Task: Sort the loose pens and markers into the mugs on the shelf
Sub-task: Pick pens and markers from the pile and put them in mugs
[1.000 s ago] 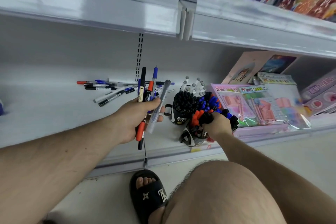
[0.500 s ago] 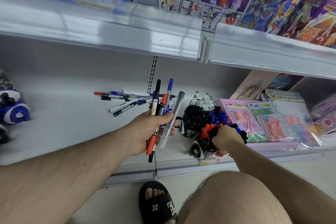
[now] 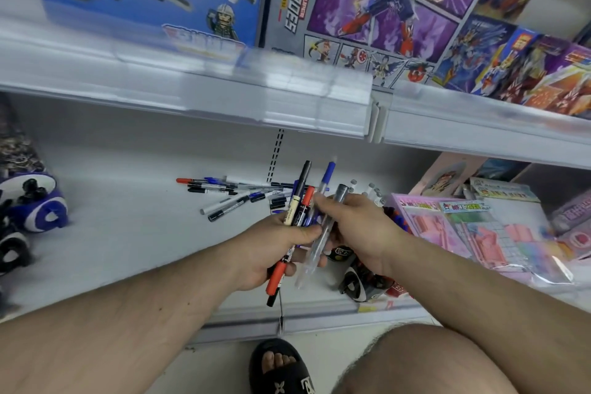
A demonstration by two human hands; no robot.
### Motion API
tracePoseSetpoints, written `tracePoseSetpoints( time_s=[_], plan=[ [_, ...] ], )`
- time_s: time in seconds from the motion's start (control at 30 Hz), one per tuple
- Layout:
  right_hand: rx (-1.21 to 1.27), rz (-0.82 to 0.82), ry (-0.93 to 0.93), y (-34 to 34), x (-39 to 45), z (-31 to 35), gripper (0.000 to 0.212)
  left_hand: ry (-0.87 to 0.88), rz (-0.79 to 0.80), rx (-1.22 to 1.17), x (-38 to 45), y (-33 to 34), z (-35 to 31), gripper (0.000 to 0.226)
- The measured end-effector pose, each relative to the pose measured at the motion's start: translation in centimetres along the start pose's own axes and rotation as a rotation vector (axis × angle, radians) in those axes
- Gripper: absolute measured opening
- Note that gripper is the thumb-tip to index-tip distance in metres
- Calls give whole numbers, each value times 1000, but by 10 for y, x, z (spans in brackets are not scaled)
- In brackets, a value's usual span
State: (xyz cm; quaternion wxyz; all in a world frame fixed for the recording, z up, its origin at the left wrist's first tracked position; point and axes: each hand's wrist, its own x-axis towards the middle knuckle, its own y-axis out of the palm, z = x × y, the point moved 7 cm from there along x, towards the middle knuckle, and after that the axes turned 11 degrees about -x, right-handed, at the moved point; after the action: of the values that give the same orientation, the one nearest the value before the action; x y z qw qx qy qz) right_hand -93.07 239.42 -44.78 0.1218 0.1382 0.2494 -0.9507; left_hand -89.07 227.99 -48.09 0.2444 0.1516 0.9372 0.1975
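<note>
Above the front lip of the white lower shelf (image 3: pixel 128 233), left hand (image 3: pixel 271 249) is clamped around a fanned bundle of pens and markers (image 3: pixel 300 211): fingers curled, thumb across the front. Bundle stands roughly upright; black, blue and red caps stick out above the fist, a red-barrelled marker and a black tip hang out below.

Right hand (image 3: pixel 361 227) is up against the bundle from the right, fingertips pinching a clear-barrelled pen with a grey cap (image 3: pixel 323 233) that leans right at the top. Exactly which fingers close on it I can't tell; blur.

Under and behind the right hand: black mugs with white print (image 3: pixel 355 281) near the shelf front edge, mostly hidden by the hand. A few white pen tips show just behind it.

Loose pile of black, blue and red pens (image 3: pixel 230 192) lies flat further back on the shelf, left of the hands, well apart from the mugs. Bare white shelf runs open to the left of that pile as far as blue-and-white mugs (image 3: pixel 41 208) at the far left.

Right side is tight: pink stationery packs in clear bags (image 3: pixel 463 227) sit just beside the mugs. Overhead, the upper shelf's white edge (image 3: pixel 256 99) overhangs, carrying toy boxes (image 3: pixel 367 0).
</note>
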Motion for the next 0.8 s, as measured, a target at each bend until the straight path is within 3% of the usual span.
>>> tracePoseSetpoints(
  time_s=[0.2, 0.27, 0.37, 0.5, 0.67, 0.8],
  plan=[
    [412, -304, 41, -33, -2, 4, 13, -59, 41, 50, -6, -7, 3, 4],
    [355, -285, 21, -33, -6, 12, 4, -64, 64, 40, -8, -6, 0, 5],
    [233, -205, -64, -23, -11, 29, 20, -72, 97, 60, -9, -6, -1, 5],
    [104, -170, -116, -11, -8, 44, 24, -96, 180, -14, -12, -2, -3, 6],
    [91, -160, -100, -2, 0, 43, 16, -150, 302, -279, -20, 3, -10, 22],
    [116, -75, -77, 3, 2, 39, 13, -195, 339, -344, -23, 2, -12, 29]
  ],
)
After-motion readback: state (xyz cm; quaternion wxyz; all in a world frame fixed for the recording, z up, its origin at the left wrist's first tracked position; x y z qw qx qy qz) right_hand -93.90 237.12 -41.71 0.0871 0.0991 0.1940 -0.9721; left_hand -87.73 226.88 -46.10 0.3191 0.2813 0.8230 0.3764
